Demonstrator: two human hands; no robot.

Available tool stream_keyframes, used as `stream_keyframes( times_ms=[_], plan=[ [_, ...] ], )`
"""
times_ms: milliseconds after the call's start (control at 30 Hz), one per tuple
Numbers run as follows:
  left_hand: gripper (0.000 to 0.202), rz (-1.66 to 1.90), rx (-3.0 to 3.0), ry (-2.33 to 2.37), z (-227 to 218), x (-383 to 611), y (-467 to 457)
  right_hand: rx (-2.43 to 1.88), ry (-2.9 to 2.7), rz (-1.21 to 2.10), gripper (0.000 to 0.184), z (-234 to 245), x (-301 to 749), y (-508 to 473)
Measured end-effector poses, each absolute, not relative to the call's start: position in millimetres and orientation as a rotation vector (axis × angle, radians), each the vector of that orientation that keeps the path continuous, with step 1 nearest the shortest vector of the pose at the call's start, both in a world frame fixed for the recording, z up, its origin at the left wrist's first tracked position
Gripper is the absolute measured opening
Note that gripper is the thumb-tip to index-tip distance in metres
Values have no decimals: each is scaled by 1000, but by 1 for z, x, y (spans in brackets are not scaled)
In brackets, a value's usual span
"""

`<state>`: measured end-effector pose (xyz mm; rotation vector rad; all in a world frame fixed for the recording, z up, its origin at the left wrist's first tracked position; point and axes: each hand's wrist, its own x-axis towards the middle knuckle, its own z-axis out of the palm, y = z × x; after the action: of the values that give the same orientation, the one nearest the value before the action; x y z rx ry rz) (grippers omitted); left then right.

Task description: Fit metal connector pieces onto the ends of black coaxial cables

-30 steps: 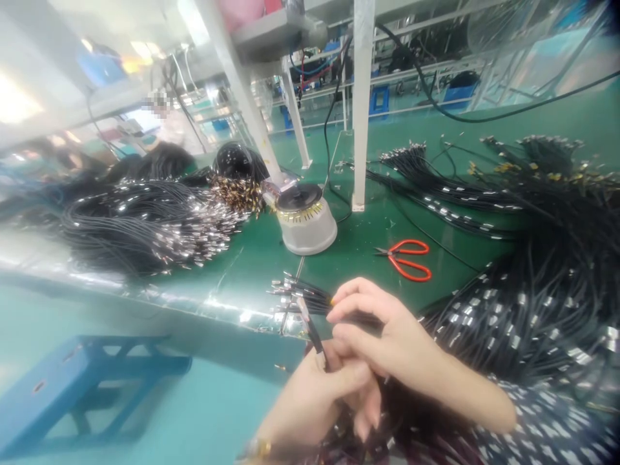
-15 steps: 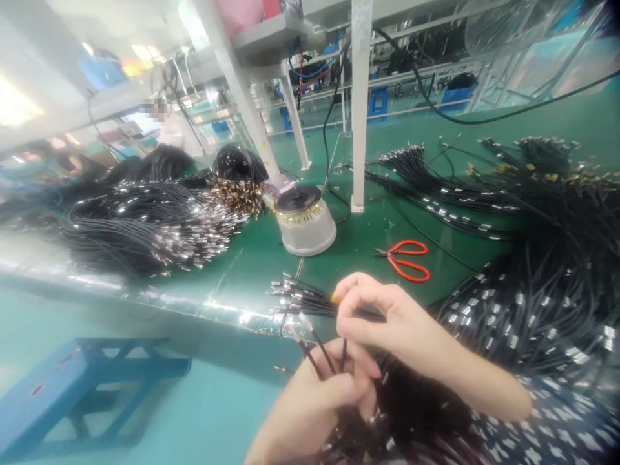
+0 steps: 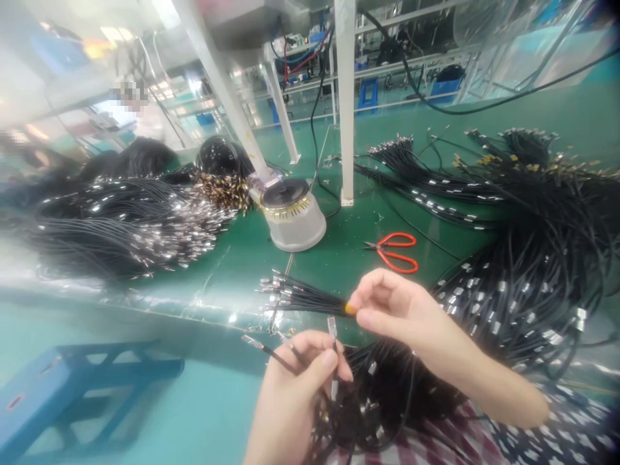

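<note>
Floor: pale teal, filling your lower left.
Stool: blue, cut by your left edge.
Bench: green-topped, spanning the middle of your view.
Posts: white, rising at your upper centre.
Lights: you see them blurred, upper left.

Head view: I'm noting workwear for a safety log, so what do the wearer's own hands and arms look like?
Neither hand wears a glove. On the right hand, one fingertip shows yellow-orange, perhaps a covering; the right sleeve is dark with a white pattern and leaves the forearm bare. The left hand shows no sleeve before the picture's edge.
</note>
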<state>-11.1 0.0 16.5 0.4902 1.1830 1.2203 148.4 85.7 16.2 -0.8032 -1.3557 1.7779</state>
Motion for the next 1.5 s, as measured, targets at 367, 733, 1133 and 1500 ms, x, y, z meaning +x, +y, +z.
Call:
stream_keyframes(
  times_ms=[367,733,1133,1500],
  plan=[
    [26,1277,516,1171,18,-4,-7,-811,-1457,1841,28,20,147,82],
    [24,1287,570,1184,17,-5,-7,-876,-1453,1834,29,25,142,80],
    [21,1314,603,1195,19,-4,-8,-969,-1500,1721,26,32,137,76],
    [21,1308,529,1111,18,-6,-7,-885,-1464,1620,6,20,144,77]
  ],
)
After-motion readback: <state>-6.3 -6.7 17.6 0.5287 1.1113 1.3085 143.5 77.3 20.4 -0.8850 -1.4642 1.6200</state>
